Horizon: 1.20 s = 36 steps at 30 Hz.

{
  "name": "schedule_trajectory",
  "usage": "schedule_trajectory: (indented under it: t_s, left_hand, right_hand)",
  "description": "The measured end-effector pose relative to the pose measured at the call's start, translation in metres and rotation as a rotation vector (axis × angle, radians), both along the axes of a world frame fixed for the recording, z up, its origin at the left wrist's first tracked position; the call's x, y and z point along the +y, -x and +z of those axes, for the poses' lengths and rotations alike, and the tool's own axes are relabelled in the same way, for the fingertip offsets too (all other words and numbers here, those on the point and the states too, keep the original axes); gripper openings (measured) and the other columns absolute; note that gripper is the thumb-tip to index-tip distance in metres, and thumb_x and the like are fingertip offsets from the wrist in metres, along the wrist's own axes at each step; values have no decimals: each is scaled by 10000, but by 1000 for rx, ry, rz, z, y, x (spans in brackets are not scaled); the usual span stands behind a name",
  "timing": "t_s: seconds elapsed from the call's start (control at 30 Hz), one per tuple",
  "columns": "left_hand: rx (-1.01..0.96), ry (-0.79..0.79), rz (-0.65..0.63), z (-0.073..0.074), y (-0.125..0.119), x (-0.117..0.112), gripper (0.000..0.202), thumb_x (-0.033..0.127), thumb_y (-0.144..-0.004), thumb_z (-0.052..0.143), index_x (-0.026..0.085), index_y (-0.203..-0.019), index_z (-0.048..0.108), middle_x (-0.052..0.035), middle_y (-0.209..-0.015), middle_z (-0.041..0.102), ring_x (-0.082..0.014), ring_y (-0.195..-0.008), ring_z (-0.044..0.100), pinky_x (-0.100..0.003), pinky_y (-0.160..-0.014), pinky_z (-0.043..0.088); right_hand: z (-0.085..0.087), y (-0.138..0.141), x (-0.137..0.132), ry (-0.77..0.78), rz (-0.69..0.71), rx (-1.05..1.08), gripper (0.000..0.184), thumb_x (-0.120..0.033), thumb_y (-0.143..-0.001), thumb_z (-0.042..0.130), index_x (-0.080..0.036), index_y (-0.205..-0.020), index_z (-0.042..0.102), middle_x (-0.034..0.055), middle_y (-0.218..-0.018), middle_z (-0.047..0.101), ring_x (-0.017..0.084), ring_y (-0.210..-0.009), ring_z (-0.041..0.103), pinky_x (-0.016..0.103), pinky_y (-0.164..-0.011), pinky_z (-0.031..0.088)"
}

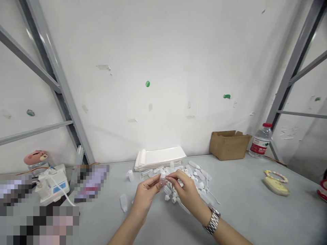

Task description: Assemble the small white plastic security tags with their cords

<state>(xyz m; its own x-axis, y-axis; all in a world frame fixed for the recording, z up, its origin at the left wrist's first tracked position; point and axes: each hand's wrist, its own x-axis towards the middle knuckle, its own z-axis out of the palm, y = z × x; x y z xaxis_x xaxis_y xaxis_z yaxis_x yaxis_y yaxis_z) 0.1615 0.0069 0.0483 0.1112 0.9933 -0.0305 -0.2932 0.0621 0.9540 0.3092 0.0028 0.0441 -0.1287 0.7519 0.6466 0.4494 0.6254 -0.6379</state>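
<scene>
A small translucent plastic bottle with a white cap (162, 177) is held upright between my two hands. My left hand (147, 194) is closed, its thumb and fingers pinching the bottle from the left. From the right, the closed fingertips of my right hand (186, 190) meet the bottle near its cap; whether they pinch a separate small part is hidden. Behind and beside my right hand lies a loose pile of clear plastic bottles and white caps (200, 175). A capped bottle (130, 175) stands left of my hands, and a flat-lying bottle (123, 203) is nearer me.
A stack of white trays or boxes (162, 157) sits against the wall. Further right are an open cardboard box (227, 146), a water bottle (260, 141), a bead bracelet (276, 176) and a yellow item (276, 186). A power strip (53, 185) with cables lies left.
</scene>
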Motion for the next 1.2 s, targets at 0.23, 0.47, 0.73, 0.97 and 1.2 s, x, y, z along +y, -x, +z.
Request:
schedule_trajectory:
  t_s: [0.23,0.47,0.73,0.97,1.2]
  left_hand:
    - [-174,113,-28,-2,-5,-6,368,282,-555,764,135,-886,696,-81,-866,707,-197,-807,641,-379,-848,475]
    - [-226,121,-58,-4,-5,-8,303,267,-598,744,137,-867,692,-82,-881,696,-186,-834,626,-361,-811,501]
    - [-173,80,-43,2,-1,-8,342,264,-617,731,173,-942,673,-57,-905,698,-199,-885,625,-371,-847,496]
    - [-104,-18,-24,7,-2,-8,425,329,-661,689,197,-1056,601,-44,-926,643,-191,-907,602,-375,-853,493]
    - [-91,-7,-25,2,-8,-9,395,346,-648,694,184,-995,600,-47,-893,613,-166,-814,602,-386,-823,509]
  right_hand:
    - [-7,-1,-5,-234,7,-165,184,-129,-866,387,-191,-845,558,34,-693,524,166,-685,467,303,-634,397]
    - [-5,-4,-5,-491,-9,-373,286,-43,-847,336,-190,-969,549,21,-640,511,157,-622,443,333,-672,400]
    - [-3,-8,-1,-270,-14,-152,194,-160,-864,420,-213,-906,601,30,-677,562,162,-662,499,339,-686,419]
    - [7,-4,9,439,277,736,136,-294,-701,659,-196,-795,650,23,-761,641,149,-695,576,306,-697,463]
    - [0,-3,11,517,305,844,84,-236,-645,704,-192,-710,673,3,-728,649,119,-679,545,255,-683,429]
